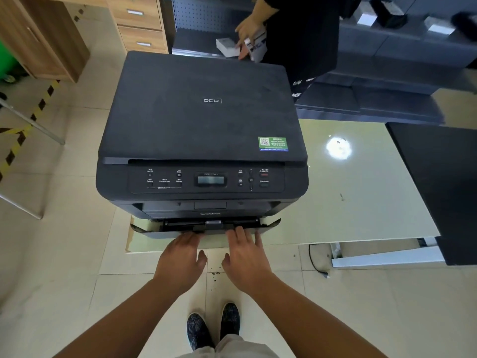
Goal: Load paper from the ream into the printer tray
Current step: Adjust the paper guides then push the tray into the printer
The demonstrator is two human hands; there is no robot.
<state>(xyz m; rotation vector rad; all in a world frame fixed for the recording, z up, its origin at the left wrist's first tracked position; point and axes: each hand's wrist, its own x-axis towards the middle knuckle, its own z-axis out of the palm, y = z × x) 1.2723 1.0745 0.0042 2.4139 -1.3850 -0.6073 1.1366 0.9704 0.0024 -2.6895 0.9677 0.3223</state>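
Note:
A black printer [204,130] stands on a glass-topped table, with its control panel facing me. Its paper tray [144,229] sits at the bottom front and sticks out slightly. My left hand [180,259] is flat with fingers extended, and its fingertips touch the tray's front edge left of centre. My right hand [245,257] lies the same way, fingertips on the front edge right of centre. Neither hand holds anything. No loose paper shows in the tray's narrow gap.
Behind the printer, another person in black has a hand [247,31] on a white and blue package [258,45] next to a white box [227,47] on a dark shelf. A glass table [361,189] extends right. A wooden drawer unit [139,21] stands at the back left. A cable [316,262] hangs below the table.

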